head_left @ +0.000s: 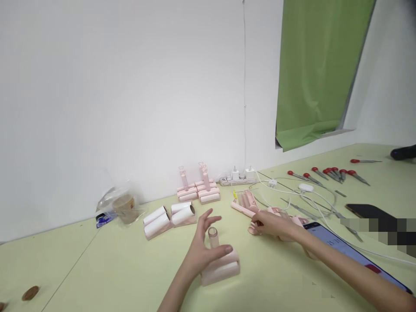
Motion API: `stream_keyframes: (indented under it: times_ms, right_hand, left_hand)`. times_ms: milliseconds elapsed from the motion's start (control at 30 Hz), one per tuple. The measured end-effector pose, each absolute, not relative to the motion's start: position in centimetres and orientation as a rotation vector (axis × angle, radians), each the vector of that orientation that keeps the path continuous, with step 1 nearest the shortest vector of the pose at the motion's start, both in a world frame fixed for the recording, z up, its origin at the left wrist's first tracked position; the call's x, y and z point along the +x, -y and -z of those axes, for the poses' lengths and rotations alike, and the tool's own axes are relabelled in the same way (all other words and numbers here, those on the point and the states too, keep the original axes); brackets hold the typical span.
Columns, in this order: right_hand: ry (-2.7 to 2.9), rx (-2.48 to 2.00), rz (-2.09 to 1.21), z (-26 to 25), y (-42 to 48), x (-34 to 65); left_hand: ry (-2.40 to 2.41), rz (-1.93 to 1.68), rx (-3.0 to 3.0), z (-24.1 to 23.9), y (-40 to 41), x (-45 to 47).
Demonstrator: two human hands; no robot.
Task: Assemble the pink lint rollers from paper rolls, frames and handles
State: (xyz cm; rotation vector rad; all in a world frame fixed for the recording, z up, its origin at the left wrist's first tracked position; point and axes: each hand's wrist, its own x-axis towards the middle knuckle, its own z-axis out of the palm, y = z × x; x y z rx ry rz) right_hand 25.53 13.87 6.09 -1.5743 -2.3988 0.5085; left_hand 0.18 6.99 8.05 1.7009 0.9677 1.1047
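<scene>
Head view: pale yellow-green table [123, 268] runs against a white wall [146, 86]; a green curtain [318, 73] hangs upper right, its lower edge near a ledge. Seam crosses the tabletop at left.

Left hand [200, 250]: wide, thumb and fingers spread around the clear tube [213, 238] standing on the pink base [222, 272]. Thumb is over the base; can't tell if it touches. Base sits front-center on the table, white roller facing the near side.

Right hand [274, 224]: fingers curled down at the pink parts [244, 209], right of center. Can't tell if it has a grip; fingertips hide the contact.

Back edge along the wall: plastic bag [125, 206] at left, white cylinders [169, 219] in two pairs, pink units [198, 190] with upright tubes, then power strip [237, 180] with plugs. Right side is tight: white cable [320, 208] loops past the parts, red-handled tools [334, 173] lie behind, lit phone [351, 255] sits partly under the right forearm, dark phone [373, 212] beyond. Patch by the dark phone is pixelated, unreadable.

Most room to move: left of the left forearm, out to the brown disc [30, 293] near the lower left. Narrower gap between base and pink parts.
</scene>
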Motion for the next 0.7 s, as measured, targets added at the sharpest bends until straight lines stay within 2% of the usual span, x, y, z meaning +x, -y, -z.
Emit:
stream_keyframes:
  times_ms: [200,333,400,700]
  right_hand:
    - [2.242,-1.298,-0.658,-10.3,-12.9,23.1]
    - [1.977,-0.835,-1.055,-12.0,-10.9,18.6]
    - [1.970,-0.683,-1.136,-12.2,-10.3,16.7]
    - [2.219,-0.688,-0.866,-12.4,-10.1,15.1]
  left_hand:
    - [-0.915,-1.138,1.322,-6.5,-8.6,2.9]
    - [-0.950,-1.187,1.291,-5.8,-8.7,3.2]
    - [-0.972,-1.200,1.273,-5.6,-8.7,3.3]
    - [-1.049,-1.182,1.257,-5.1,-9.0,3.5]
